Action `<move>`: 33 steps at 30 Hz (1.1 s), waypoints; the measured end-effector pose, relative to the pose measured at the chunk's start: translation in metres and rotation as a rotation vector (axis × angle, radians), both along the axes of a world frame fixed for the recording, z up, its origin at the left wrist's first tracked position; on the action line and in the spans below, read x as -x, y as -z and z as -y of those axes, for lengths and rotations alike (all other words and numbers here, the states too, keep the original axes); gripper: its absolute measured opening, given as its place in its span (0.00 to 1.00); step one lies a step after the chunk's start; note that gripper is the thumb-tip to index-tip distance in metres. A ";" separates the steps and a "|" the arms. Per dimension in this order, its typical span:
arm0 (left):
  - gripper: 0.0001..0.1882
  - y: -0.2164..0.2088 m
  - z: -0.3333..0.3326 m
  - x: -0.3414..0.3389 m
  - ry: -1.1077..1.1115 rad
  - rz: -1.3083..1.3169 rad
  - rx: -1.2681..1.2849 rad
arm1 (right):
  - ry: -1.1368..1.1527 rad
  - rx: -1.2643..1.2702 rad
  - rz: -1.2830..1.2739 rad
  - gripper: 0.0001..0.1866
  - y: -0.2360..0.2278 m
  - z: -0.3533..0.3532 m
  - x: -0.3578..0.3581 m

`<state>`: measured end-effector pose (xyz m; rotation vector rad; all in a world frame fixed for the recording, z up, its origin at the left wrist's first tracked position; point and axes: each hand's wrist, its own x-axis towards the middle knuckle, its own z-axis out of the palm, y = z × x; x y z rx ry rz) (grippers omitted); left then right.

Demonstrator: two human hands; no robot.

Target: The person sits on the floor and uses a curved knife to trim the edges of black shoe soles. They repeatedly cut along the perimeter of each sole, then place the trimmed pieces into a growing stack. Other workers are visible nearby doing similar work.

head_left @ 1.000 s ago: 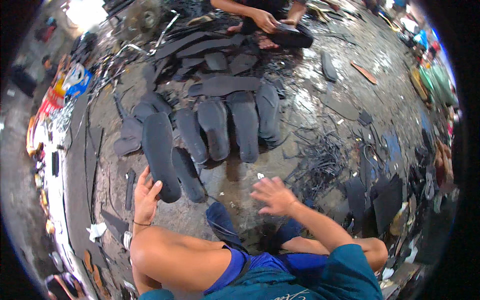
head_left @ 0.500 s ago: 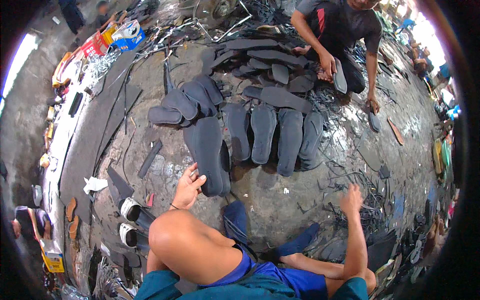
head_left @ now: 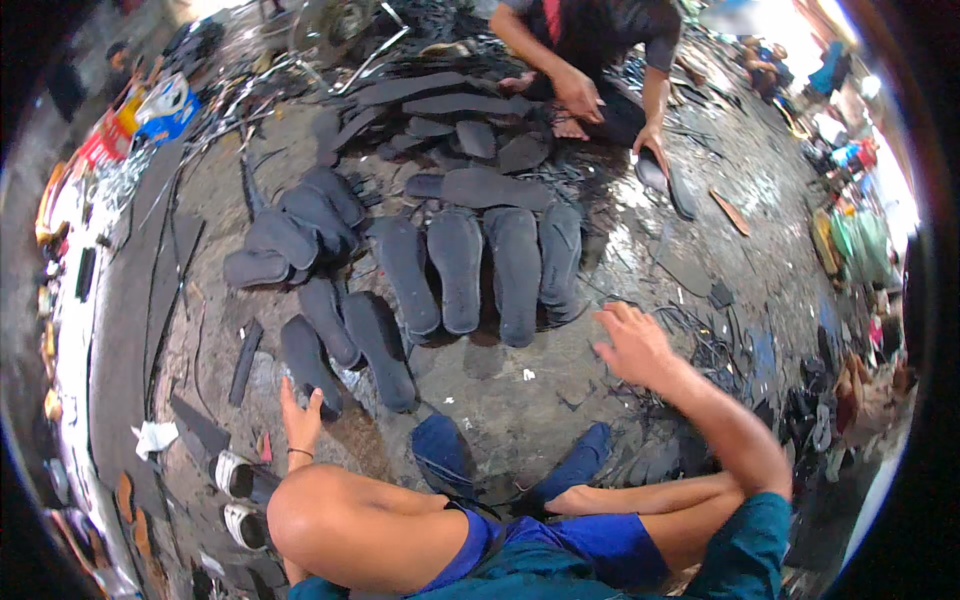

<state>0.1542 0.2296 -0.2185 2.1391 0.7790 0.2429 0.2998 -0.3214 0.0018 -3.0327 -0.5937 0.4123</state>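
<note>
My left hand (head_left: 303,418) is low at the left, fingers apart, with its thumb against the heel end of a dark grey shoe sole (head_left: 310,362). Two similar soles, a nearer one (head_left: 380,350) and one behind it (head_left: 328,322), lie just to the right. My right hand (head_left: 637,345) hovers over the floor, fingers spread and holding nothing. To its left, several soles stand side by side in a row, including a sole (head_left: 517,280) and a rightmost stack (head_left: 560,260). Another sole (head_left: 495,188) lies crosswise behind the row.
A pile of soles (head_left: 290,225) sits at the left, with more sheets (head_left: 440,105) farther back. Across from me, a co-worker's hand (head_left: 652,145) touches a sole (head_left: 682,190). Black scraps (head_left: 715,345) lie at the right. White-toed shoes (head_left: 236,475) are beside my left knee.
The sole at my left hand has shifted left, apart from the two it overlapped, and lies on the floor. My right hand has reached forward and left. The view has swung right.
</note>
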 end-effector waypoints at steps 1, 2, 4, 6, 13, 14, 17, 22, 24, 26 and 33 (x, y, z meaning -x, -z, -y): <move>0.35 -0.017 0.005 -0.011 0.111 -0.017 0.032 | 0.023 0.051 -0.073 0.28 -0.020 0.019 0.002; 0.36 -0.043 0.012 -0.023 0.215 -0.030 0.059 | 0.038 0.095 -0.145 0.27 -0.033 0.038 0.003; 0.30 -0.107 0.036 -0.060 0.428 -0.118 0.137 | 0.098 0.143 -0.203 0.25 -0.046 0.073 0.007; 0.27 -0.147 0.045 -0.092 0.721 -0.157 0.106 | 0.164 0.082 -0.222 0.25 -0.050 0.087 0.011; 0.26 -0.173 0.162 -0.179 1.427 -0.023 -0.254 | 0.329 -0.438 -0.092 0.27 0.100 0.090 -0.025; 0.28 -0.165 0.196 -0.184 1.476 -0.008 -0.267 | 0.397 -0.513 -0.104 0.27 0.115 0.079 -0.036; 0.35 -0.105 0.271 -0.180 1.351 0.098 -0.301 | 0.522 -0.701 -0.098 0.30 0.155 0.036 -0.081; 0.44 -0.054 0.362 -0.163 0.840 -0.023 -0.236 | 0.721 -0.771 0.120 0.42 0.228 0.016 -0.125; 0.43 -0.044 0.362 -0.158 0.753 0.060 -0.209 | 0.816 -0.689 0.049 0.53 0.226 0.003 -0.135; 0.41 -0.050 0.364 -0.158 0.683 0.130 -0.180 | 0.880 -0.567 0.041 0.57 0.225 -0.005 -0.140; 0.40 -0.087 0.416 -0.202 0.706 0.290 0.111 | 0.963 -0.887 -0.253 0.50 0.182 0.026 -0.141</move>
